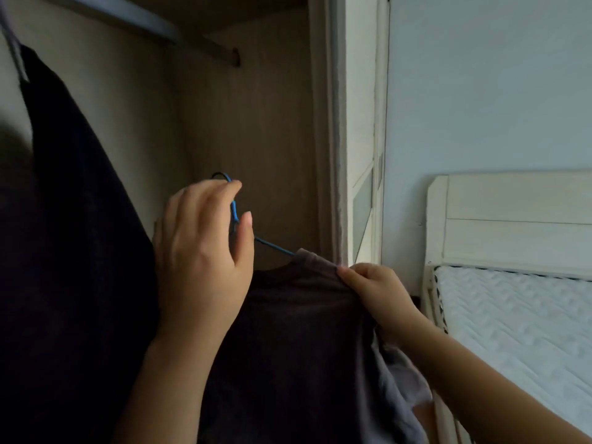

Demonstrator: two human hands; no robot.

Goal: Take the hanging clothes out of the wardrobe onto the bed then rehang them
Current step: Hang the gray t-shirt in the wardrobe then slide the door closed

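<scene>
The left hand [201, 251] is held up in front of the open wardrobe [250, 123]. We see its back, and the arm comes up from the bottom. Its fingers and thumb are curled round the neck of a blue hanger [234, 213], just under the hook.

The right hand [378, 293] reaches in from the lower right. It is lower than the left hand. Its fingertips pinch the shoulder of a dark shirt [294, 341], where the cloth bunches up.

The shirt sits on the blue hanger and hangs down between the two arms. It is in the air at the wardrobe's mouth, not on the rail [205, 43]. The hook points up and a bit to the left. The hanger's thin arm slopes down to the right and goes into the shirt's neck. So the hanger's long side runs left to right, tipped down toward the right hand.

Another dark garment [73, 219] hangs in the wardrobe on the left. The bed [519, 322], with its white mattress, is on the right by a pale headboard [512, 219].
</scene>
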